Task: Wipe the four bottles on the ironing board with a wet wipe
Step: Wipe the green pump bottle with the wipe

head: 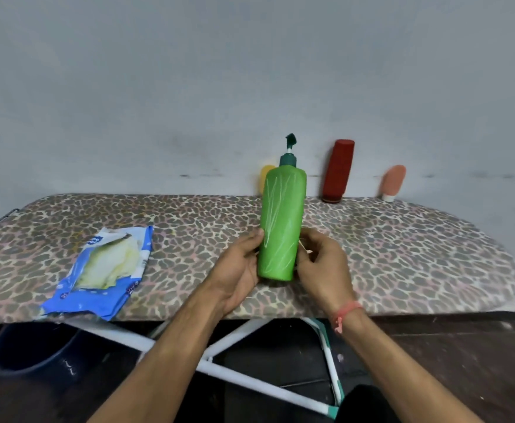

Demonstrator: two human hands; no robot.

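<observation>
A tall green pump bottle (282,221) with a dark green pump stands upright near the middle of the leopard-print ironing board (403,248). My left hand (239,267) grips its lower left side. My right hand (320,264) presses against its lower right side, with a sliver of pale wipe (305,248) showing between fingers and bottle. Behind, by the wall, stand a yellow bottle (266,175) mostly hidden by the green one, a dark red bottle (338,170) and a small pink tube (393,181) on its white cap.
An open blue wet wipe packet (103,270) with pale wipes showing lies on the board's left near the front edge. White crossed legs (235,334) stand under the board. A dark blue bucket (30,349) sits on the floor at lower left.
</observation>
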